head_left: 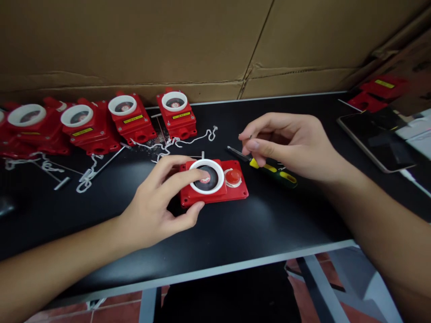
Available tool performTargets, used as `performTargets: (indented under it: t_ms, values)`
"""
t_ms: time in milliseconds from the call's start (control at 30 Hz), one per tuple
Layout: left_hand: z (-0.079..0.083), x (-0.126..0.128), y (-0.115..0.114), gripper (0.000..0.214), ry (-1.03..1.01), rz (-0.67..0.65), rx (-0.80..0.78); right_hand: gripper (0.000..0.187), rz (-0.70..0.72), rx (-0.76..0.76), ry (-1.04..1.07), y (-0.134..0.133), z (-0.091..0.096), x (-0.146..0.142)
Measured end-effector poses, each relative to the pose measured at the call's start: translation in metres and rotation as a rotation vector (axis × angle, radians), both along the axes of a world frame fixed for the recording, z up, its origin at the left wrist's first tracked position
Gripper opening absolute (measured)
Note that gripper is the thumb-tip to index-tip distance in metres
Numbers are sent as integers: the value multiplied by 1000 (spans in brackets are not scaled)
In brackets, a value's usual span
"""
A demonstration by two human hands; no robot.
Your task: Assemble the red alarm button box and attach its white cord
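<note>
My left hand grips a red alarm box from its left side, with the thumb along the near edge and a finger resting on the dark round window inside its white ring. The box lies flat on the black table and has a red domed button to the right of the ring. Above and to the right of it, my right hand is raised with thumb and fingertips pinched together; a tiny dark thing seems to show there, too small to name. A yellow and black screwdriver lies below that hand.
Several similar red boxes stand along the left and back, with white cords and metal T-shaped bars beside them. A phone with a cable and more red parts lie at the right. Cardboard rises behind.
</note>
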State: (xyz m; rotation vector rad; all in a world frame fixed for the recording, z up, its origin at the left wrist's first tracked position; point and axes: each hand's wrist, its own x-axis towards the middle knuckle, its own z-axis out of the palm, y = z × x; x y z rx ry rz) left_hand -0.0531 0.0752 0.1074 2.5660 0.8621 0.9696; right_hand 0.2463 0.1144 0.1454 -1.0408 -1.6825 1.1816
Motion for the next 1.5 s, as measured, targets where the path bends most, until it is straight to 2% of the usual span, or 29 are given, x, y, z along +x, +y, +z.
performTargets:
  t_ms: [500, 700, 833, 1133, 1500]
  values:
    - [-1, -3, -2, 38, 35, -19, 23, 29, -45, 7, -15, 0, -4, -1]
    - [-2, -2, -2, 39, 30, -2, 25, 37, -25, 3, -22, -2, -1, -1]
    - [-1, -2, -2, 41, 54, -4, 31, 42, 23, -53, -36, -3, 2, 0]
    - [-1, -1, -2, 48, 26, -27, 27, 33, 118, -171, -43, -1, 4, 2]
    - [0, -1, -2, 51, 8, -3, 23, 34, 87, -101, -20, -1, 1, 1]
